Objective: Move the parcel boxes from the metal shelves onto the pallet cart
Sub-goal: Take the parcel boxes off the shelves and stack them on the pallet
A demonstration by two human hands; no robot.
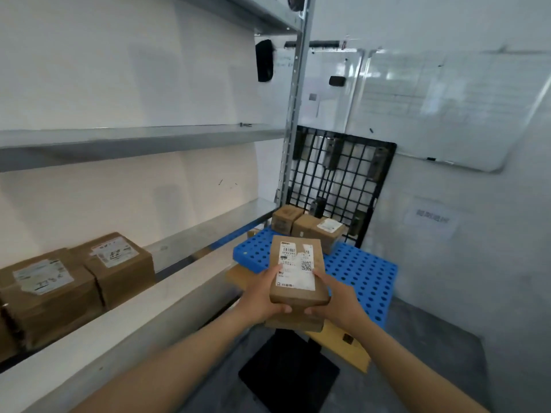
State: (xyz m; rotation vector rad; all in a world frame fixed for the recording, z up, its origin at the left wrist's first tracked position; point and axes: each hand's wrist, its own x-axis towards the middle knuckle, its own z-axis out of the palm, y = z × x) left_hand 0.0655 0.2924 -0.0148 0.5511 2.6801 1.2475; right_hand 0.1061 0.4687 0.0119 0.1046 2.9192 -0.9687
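Observation:
A flat brown parcel box (293,295) with a white shipping label is held in front of me, above the near edge of the blue perforated pallet cart (362,275). My left hand (262,296) grips its left side and my right hand (340,302) grips its right side, fingers curled under it. A second brown box seems to sit under it in my hands. Two brown boxes (307,226) stand at the cart's far end. Two larger labelled boxes (74,275) sit on the metal shelf (190,234) at my left.
A black wire grid panel (343,180) stands upright behind the cart. A yellow-brown flat cardboard piece (346,344) lies by the cart's near corner, and a black mat (286,374) is on the floor. Whiteboards (432,108) hang on the right wall. The upper shelf (134,141) holds nothing visible.

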